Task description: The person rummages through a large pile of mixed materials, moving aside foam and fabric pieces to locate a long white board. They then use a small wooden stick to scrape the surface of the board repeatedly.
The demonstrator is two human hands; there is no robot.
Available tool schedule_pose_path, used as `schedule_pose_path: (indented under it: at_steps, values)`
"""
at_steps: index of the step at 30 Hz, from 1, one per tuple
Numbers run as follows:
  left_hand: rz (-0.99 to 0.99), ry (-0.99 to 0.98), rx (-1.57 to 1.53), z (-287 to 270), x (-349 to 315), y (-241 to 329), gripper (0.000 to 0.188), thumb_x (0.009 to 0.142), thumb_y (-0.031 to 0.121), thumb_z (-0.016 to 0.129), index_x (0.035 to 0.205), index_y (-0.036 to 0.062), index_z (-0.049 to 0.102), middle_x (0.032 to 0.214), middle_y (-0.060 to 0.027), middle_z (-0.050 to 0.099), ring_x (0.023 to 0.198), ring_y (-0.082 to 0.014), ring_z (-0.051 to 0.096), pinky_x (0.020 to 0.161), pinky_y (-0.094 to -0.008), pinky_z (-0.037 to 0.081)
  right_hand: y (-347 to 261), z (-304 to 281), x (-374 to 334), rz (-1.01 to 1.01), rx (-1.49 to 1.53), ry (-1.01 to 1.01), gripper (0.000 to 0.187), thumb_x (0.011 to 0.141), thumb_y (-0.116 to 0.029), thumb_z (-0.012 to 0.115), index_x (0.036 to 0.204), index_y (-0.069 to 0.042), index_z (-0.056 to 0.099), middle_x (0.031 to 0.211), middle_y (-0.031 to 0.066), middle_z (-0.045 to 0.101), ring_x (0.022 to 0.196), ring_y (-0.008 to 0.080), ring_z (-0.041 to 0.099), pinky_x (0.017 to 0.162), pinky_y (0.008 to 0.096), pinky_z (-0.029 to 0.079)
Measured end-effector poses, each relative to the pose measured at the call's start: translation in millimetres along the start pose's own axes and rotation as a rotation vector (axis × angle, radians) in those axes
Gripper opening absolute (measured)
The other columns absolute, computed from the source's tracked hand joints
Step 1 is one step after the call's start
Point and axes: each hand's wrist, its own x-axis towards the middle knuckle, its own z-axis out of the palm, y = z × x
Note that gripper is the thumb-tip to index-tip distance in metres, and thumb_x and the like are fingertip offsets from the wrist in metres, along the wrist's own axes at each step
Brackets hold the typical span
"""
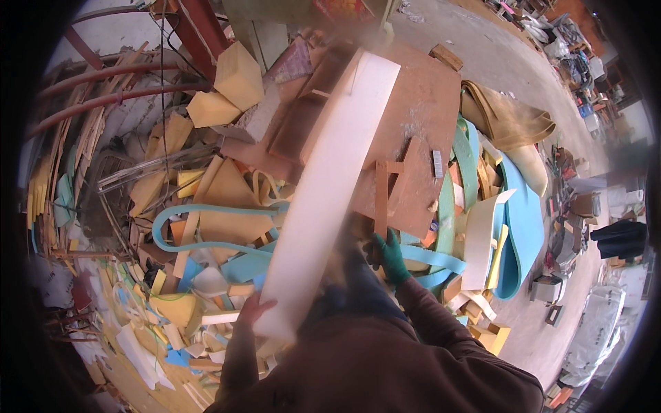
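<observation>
A long white foam slab (337, 162) runs slantwise from the brown tabletop (430, 89) down toward my body. My bare left hand (255, 311) is closed on the slab's near left edge, with the fingers against its side. My right hand (391, 258), in a green glove, is at the tabletop's near edge. Its fingers close around the lower end of a brown L-shaped square (381, 199), whose short arm points right. Beside the square lies a narrow brown strip (405, 177). A small grey ribbed block (437, 164) rests farther right.
Foam offcuts surround the table, with a looped blue strip (206, 208) at left and blue sheets (520, 227) at right. Yellow foam blocks (237, 76) sit at the far left near a red metal post (196, 34). A folded tan sheet (506, 113) hangs over the right side.
</observation>
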Motion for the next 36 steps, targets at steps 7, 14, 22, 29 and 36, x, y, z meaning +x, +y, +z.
schedule_pose_path:
  at_steps: [7, 14, 22, 29, 36]
  values:
    - [-0.028, 0.105, -0.023, 6.0, -27.3, -28.9, 0.049, 0.098, 0.032, 0.079, 0.128, -0.0053, 0.069, 0.114, -0.0109, 0.077, 0.102, -0.0205, 0.071, 0.095, -0.0379, 0.054, 22.7, -2.6, 23.5, -0.123, -0.098, 0.016, 0.042, 0.111, -0.037, 0.064, 0.139, -0.010, 0.050, 0.086, 0.0110, 0.068, 0.055, 0.0180, 0.062, 0.043, 0.0280, 0.045]
    - [0.048, 0.050, -0.211, 10.1, 11.0, 13.6, 0.045, 0.102, 0.030, 0.075, 0.131, -0.0039, 0.069, 0.116, -0.0076, 0.075, 0.105, -0.0174, 0.067, 0.097, -0.0360, 0.052, -16.0, -0.5, 60.5, -0.193, -0.038, 0.023, 0.034, 0.111, -0.035, 0.064, 0.128, -0.008, 0.053, 0.085, 0.0099, 0.067, 0.053, 0.0184, 0.061, 0.042, 0.0298, 0.045]
    - [0.116, 0.078, -0.215, 16.3, 80.1, 97.8, 0.045, 0.102, 0.026, 0.076, 0.133, -0.0048, 0.068, 0.120, -0.0099, 0.074, 0.109, -0.0188, 0.067, 0.099, -0.0377, 0.053, -90.0, -1.8, 133.2, -0.111, 0.030, 0.036, 0.036, 0.110, -0.036, 0.066, 0.126, -0.009, 0.050, 0.092, 0.0149, 0.072, 0.057, 0.0214, 0.063, 0.045, 0.0345, 0.048]
    - [0.262, 0.072, -0.163, 24.2, 139.8, 166.8, 0.043, 0.104, 0.034, 0.074, 0.126, -0.0034, 0.071, 0.112, -0.0076, 0.076, 0.101, -0.0162, 0.068, 0.093, -0.0345, 0.053, -146.3, -1.2, 196.2, -0.172, 0.000, 0.066, 0.031, 0.107, -0.032, 0.063, 0.126, -0.009, 0.053, 0.094, 0.0145, 0.071, 0.062, 0.0195, 0.064, 0.049, 0.0313, 0.049]
    - [0.212, 0.059, -0.179, 30.4, 169.2, 169.1, 0.049, 0.103, 0.037, 0.073, 0.131, -0.0034, 0.069, 0.115, -0.0096, 0.075, 0.106, -0.0188, 0.068, 0.098, -0.0357, 0.053, -151.9, -12.9, 202.3, -0.169, 0.010, 0.042, 0.036, 0.109, -0.039, 0.067, 0.126, -0.011, 0.052, 0.093, 0.0130, 0.073, 0.061, 0.0185, 0.065, 0.047, 0.0324, 0.047]
